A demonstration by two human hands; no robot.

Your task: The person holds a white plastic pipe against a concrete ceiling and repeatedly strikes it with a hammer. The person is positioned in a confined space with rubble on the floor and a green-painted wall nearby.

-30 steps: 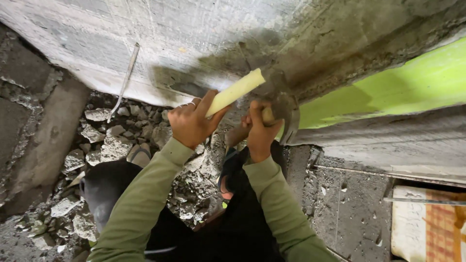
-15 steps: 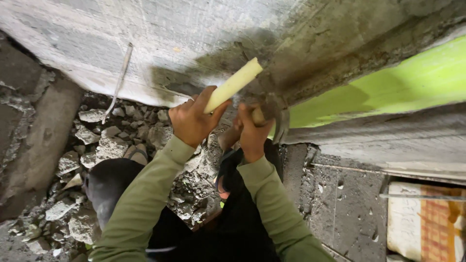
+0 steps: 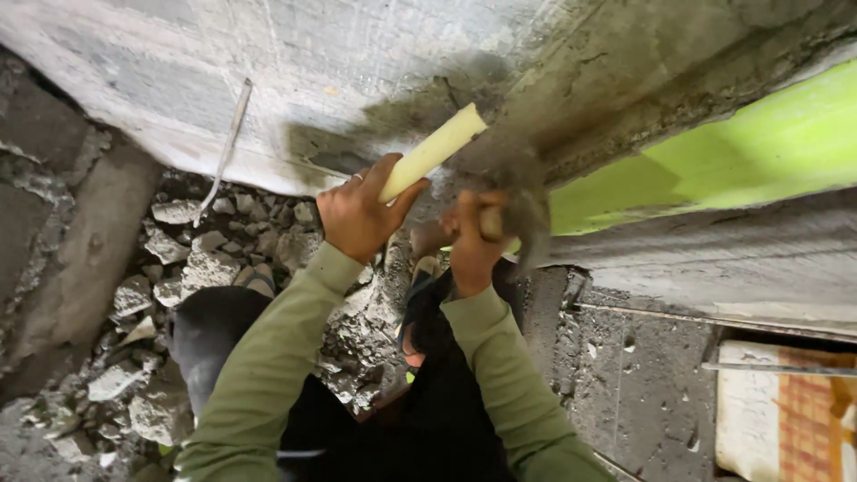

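Left hand (image 3: pixel 357 214) clenched on pale chisel (image 3: pixel 433 152) set against concrete wall (image 3: pixel 268 80); right hand (image 3: pixel 473 241) grips blurred hammer (image 3: pixel 527 214) — keep chisel steady, strike its end squarely, fingers clear; rubble (image 3: pixel 196 259) lies below.

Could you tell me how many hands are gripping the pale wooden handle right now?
2: the left hand grips the pale wooden handle near its free end; the right hand grips it lower, beside the blurred tool head.

Left hand (image 3: pixel 359 214) wraps its fingers (image 3: pixel 386 174) around a pale yellow cylindrical chisel (image 3: pixel 435 150) set against a grey concrete wall (image 3: pixel 295 71). Right hand (image 3: pixel 473 239) grips a blurred hammer handle (image 3: pixel 493 223). Broken grey rubble (image 3: pixel 192 259) lies below the fingers.
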